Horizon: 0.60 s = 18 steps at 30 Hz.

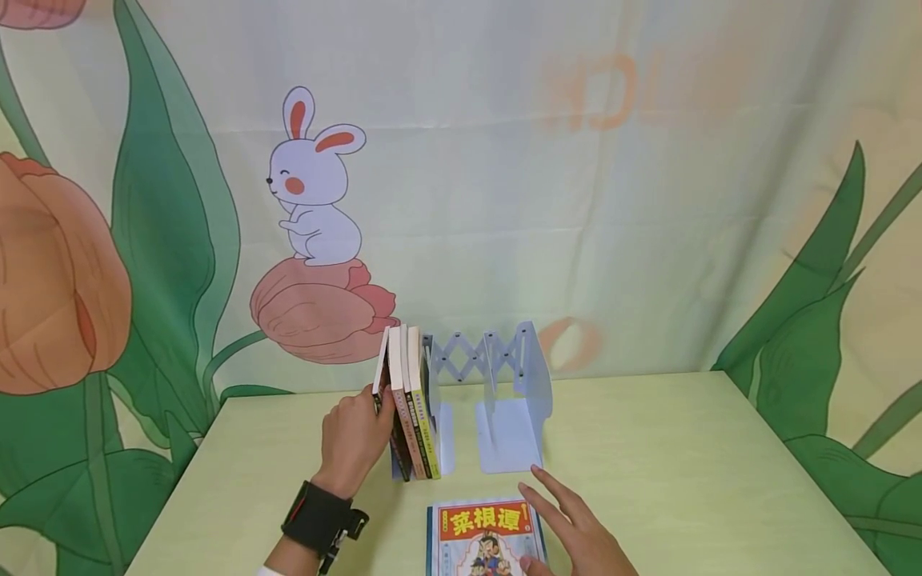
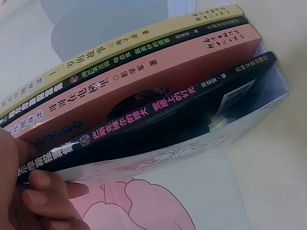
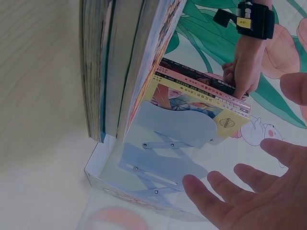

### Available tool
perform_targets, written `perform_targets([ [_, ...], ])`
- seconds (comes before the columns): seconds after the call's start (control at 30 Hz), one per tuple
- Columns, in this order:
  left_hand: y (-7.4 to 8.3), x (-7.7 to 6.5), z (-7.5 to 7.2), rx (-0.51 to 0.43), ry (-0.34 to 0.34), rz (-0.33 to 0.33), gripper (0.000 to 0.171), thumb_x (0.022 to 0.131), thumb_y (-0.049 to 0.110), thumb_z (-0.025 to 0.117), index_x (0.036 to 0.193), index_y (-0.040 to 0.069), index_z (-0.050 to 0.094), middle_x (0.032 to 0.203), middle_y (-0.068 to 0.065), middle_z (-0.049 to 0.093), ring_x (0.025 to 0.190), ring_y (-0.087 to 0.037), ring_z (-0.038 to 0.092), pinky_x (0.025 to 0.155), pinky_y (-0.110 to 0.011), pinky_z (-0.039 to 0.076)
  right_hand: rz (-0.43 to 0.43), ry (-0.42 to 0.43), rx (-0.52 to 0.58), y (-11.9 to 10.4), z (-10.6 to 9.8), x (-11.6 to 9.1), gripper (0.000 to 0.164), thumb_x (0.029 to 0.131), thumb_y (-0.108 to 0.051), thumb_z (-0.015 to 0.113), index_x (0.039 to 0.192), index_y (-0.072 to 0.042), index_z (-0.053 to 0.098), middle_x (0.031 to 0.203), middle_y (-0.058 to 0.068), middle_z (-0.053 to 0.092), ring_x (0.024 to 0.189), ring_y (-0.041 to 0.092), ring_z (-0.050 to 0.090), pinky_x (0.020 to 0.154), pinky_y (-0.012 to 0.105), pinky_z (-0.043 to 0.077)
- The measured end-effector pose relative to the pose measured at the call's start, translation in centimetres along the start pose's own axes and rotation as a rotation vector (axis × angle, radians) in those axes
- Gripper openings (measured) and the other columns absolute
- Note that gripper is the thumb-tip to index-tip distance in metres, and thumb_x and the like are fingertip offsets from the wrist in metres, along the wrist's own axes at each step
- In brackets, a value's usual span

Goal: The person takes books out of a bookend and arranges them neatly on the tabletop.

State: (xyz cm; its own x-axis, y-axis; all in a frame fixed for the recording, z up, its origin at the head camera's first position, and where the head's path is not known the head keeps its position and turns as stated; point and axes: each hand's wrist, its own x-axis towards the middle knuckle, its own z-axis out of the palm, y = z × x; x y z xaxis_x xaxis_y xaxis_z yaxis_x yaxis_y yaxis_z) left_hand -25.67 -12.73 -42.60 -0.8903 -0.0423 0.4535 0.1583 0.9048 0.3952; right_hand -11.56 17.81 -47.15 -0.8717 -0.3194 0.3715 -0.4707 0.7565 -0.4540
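Observation:
My left hand pinches the upper part of a thin black book with pink lettering on its spine. That book leans at the left end of a row in a pale blue expandable book rack. To its right stand a pink-spined book, a thin dark green book and a yellow-spined book. My right hand is held with fingers spread near a blue-and-red comic book in front of the rack. In the right wrist view this comic tops a stack of thick books.
The rack's lattice arms link its upright panels, and its right end panel stands to the right of the books. Behind the light green table hangs a curtain printed with a rabbit and tulips.

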Motion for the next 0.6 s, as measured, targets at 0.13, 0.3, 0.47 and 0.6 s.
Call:
perform_targets([
  [0.13, 0.06, -0.04, -0.16, -0.025, 0.005, -0.002, 0.035, 0.1, 0.028, 0.05, 0.101, -0.003, 0.066, 0.054, -0.004, 0.052, 0.045, -0.016, 0.047, 0.042, -0.029, 0.029, -0.001, -0.002, 0.007, 0.03, -0.01, 0.01, 0.076, 0.082, -0.044, 0.074, 0.149, -0.042, 0.038, 0.157, -0.011, 0.035, 0.125, 0.017, 0.056, 0.078, 0.036, 0.056],
  [0.3, 0.19, -0.17, -0.42, -0.04, 0.023, 0.011, 0.034, 0.101, 0.027, 0.05, 0.109, -0.002, 0.065, 0.054, -0.003, 0.052, 0.046, -0.016, 0.046, 0.044, -0.029, 0.029, 0.025, -0.022, 0.031, -0.03, -0.12, -0.01, 0.074, 0.083, -0.045, 0.073, 0.148, -0.041, 0.039, 0.157, -0.007, 0.037, 0.118, 0.014, 0.058, 0.079, 0.036, 0.056],
  [0.47, 0.34, -0.28, -0.62, -0.05, 0.03, 0.015, 0.038, 0.102, 0.027, 0.049, 0.121, -0.002, 0.062, 0.055, -0.005, 0.054, 0.045, -0.015, 0.046, 0.044, -0.029, 0.028, 0.036, -0.034, 0.031, -0.02, -0.17, -0.02, 0.074, 0.082, -0.045, 0.073, 0.148, -0.04, 0.04, 0.157, -0.005, 0.038, 0.116, 0.012, 0.059, 0.079, 0.036, 0.056],
  [0.6, 0.57, -0.33, -0.84, -0.067, 0.063, 0.018, 0.038, 0.102, 0.028, 0.048, 0.12, -0.002, 0.062, 0.057, -0.006, 0.056, 0.047, -0.016, 0.047, 0.045, -0.029, 0.029, 0.024, -0.024, 0.018, 0.0, -0.22, -0.07, 0.075, 0.082, -0.045, 0.074, 0.148, -0.04, 0.04, 0.157, -0.008, 0.037, 0.123, 0.017, 0.057, 0.08, 0.037, 0.056],
])
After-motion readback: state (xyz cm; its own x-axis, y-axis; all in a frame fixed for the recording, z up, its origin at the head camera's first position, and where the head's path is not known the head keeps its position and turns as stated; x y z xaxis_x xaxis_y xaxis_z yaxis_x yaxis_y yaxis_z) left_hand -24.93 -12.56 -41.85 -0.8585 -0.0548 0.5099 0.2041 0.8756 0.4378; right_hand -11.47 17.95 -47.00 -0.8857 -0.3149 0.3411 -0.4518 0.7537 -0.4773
